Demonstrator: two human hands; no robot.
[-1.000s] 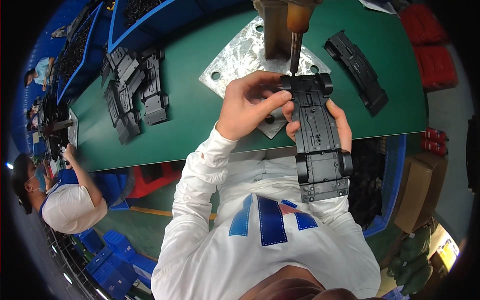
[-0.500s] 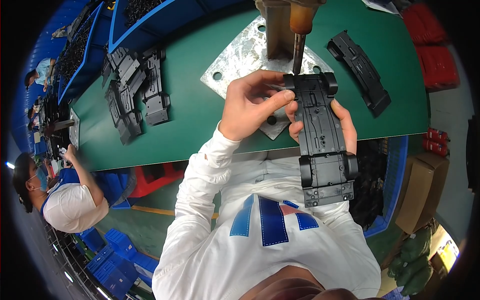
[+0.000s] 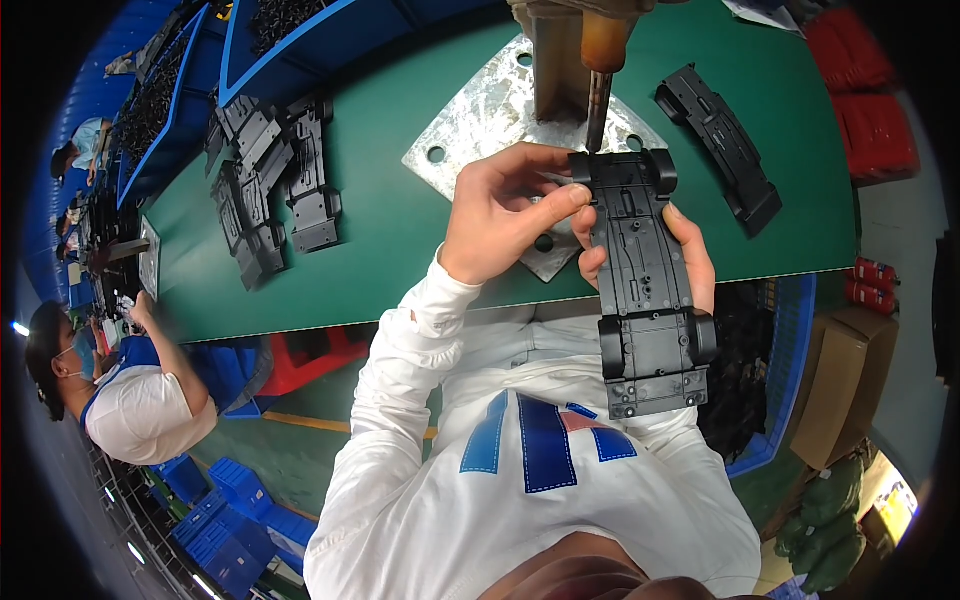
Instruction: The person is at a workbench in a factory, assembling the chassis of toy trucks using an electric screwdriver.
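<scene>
A long black plastic toy car chassis [image 3: 642,265] is held up between my two hands, its far end just under the tip of a vertical metal tool bit [image 3: 598,110]. My left hand [image 3: 510,210] pinches the chassis's far left corner between thumb and fingers. From beneath, my right hand [image 3: 688,255] wraps round the middle, with the thumb on the right edge and fingertips showing at the left edge; its palm is hidden by the part. Below the bit lies a scuffed metal base plate [image 3: 470,120] with holes at its corners.
One more black chassis [image 3: 720,150] lies on the green table [image 3: 400,270] to the right. Several others [image 3: 250,180] are heaped at the left, beside blue bins [image 3: 330,40] of small black parts. A seated co-worker [image 3: 140,390] is at far left. A cardboard box [image 3: 845,390] stands at right.
</scene>
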